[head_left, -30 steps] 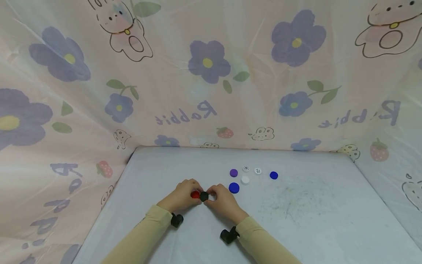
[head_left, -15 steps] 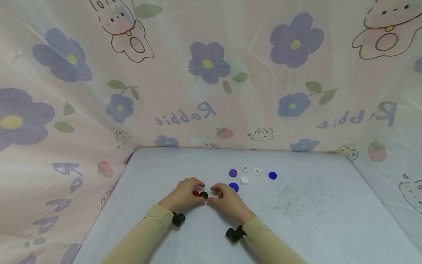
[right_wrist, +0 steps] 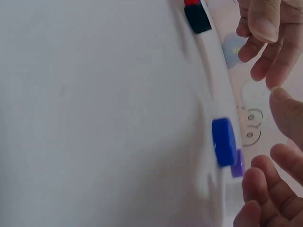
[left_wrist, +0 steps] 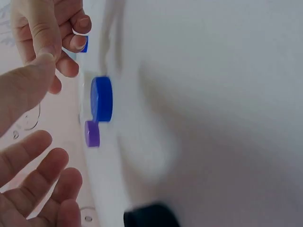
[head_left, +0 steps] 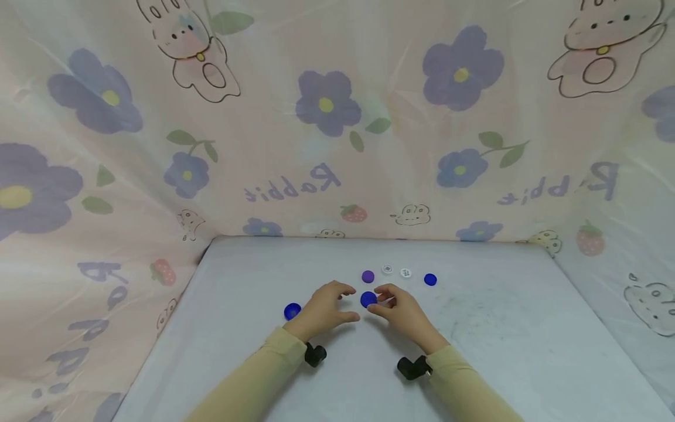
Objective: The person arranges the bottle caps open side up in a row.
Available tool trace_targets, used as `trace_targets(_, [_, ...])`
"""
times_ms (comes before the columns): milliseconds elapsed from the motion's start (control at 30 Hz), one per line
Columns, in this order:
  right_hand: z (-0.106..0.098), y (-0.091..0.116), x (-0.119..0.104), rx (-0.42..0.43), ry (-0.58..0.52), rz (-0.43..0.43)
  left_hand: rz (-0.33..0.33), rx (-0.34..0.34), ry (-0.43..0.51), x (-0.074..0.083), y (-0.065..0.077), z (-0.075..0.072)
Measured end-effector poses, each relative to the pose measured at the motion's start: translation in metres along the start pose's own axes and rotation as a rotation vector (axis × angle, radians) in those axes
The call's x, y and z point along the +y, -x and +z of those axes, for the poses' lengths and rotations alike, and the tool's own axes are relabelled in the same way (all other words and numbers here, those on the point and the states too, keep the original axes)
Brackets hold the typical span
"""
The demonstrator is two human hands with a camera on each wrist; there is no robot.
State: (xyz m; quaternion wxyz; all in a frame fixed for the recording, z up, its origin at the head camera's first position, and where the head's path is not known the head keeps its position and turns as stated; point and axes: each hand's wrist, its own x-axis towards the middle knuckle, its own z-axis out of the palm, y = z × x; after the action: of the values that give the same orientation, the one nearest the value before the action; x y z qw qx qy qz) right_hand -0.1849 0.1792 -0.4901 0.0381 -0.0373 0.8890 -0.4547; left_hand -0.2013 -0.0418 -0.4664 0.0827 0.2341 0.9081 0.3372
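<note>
A blue bottle cap (head_left: 368,299) lies on the white table between my two hands. My left hand (head_left: 326,309) hovers just left of it, thumb and fingers spread apart and holding nothing. On the other side, my right hand (head_left: 405,312) is closer, its fingertips right at the cap's edge in the head view. Another blue cap (head_left: 292,311) sits left of my left hand. A black cap (right_wrist: 198,20) beside a red one (right_wrist: 191,2) shows in the right wrist view; my left hand hides both from the head camera.
Behind the hands stand a purple cap (head_left: 368,276), two white caps with printed tops (head_left: 387,269) and a small blue cap (head_left: 430,279). Grey smudges (head_left: 477,310) mark the table (head_left: 527,351) at right. A patterned curtain (head_left: 274,135) rises along the back edge.
Both hands have left the red and black caps and moved right, to either side of the blue cap. The blue cap at far left has come into view from behind the left hand.
</note>
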Motion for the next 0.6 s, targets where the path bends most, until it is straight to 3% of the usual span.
trace_targets(133, [-0.003,0.000,0.009,0.013,0.013,0.009,-0.021,-0.010,-0.030,0.004,-0.009,0.010])
trace_targets(600, [-0.004,-0.008,0.026,0.029,0.040,-0.022,-0.149,-0.020,0.025,0.015,-0.022,0.032])
